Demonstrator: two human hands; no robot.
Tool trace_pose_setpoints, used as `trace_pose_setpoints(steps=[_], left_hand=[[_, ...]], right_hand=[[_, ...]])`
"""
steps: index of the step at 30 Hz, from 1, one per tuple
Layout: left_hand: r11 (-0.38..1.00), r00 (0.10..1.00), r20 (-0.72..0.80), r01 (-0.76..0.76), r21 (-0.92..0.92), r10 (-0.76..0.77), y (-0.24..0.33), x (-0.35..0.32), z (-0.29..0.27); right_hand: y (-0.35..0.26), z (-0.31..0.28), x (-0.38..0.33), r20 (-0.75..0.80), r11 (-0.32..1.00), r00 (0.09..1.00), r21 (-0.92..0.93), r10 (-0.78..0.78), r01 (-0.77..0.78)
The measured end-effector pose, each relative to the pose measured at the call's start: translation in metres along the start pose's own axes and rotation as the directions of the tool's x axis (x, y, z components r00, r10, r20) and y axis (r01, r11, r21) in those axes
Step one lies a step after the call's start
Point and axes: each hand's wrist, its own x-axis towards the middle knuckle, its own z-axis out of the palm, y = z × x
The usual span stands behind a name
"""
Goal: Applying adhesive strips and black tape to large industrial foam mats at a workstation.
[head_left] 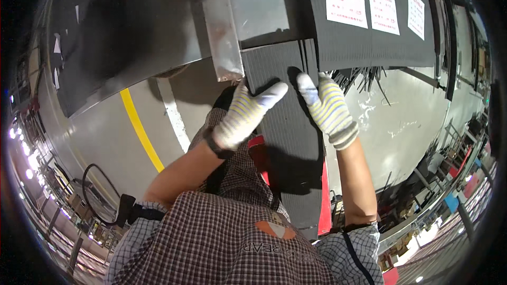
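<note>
A long black corrugated plastic sheet [288, 119] stretches from the work surface toward my body, its ribs running lengthwise. Striped white knit gloves cover both hands. My left hand [247, 113] is closed on the sheet's left edge, thumb flat on top and fingers mostly hidden below. On the opposite edge my right hand [328, 106] grips with its thumb over the top, the other fingers curled out of sight. Slits or narrow strips show at the sheet's far right corner. The sheet's near end reaches my apron [227, 232].
A worn metal bar [224, 31] runs along the sheet's far left. Dark panels [142, 31] lie left of it. At the far right stands a black ribbed board [380, 47] with several white labels. Black strips [372, 79] hang below it. A yellow line [140, 126] marks the floor.
</note>
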Motion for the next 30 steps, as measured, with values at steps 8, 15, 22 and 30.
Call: trace_pose_setpoints(steps=[8, 15, 22, 30], left_hand=[[0.971, 0.988, -0.113, 0.125, 0.203, -0.103, -0.061, -0.046, -0.010], [0.830, 0.939, 0.330, -0.108, 0.547, -0.095, 0.029, -0.102, -0.021], [0.860, 0.934, 0.204, 0.163, 0.483, -0.292, 0.060, -0.112, -0.054], [0.910, 0.908, 0.228, 0.389, -0.145, -0.351, -0.128, -0.010, -0.130]], right_hand=[[0.008, -0.014, -0.058, 0.170, 0.903, 0.985, -0.427, 0.033, 0.043], [-0.106, -0.071, -0.069, 0.598, 0.933, 0.766, -0.081, -0.236, 0.350], [-0.047, -0.100, -0.081, 0.091, 0.957, 0.959, -0.088, -0.268, 0.276], [0.055, -0.001, -0.040, 0.088, 0.888, 0.996, 0.457, 0.013, -0.052]])
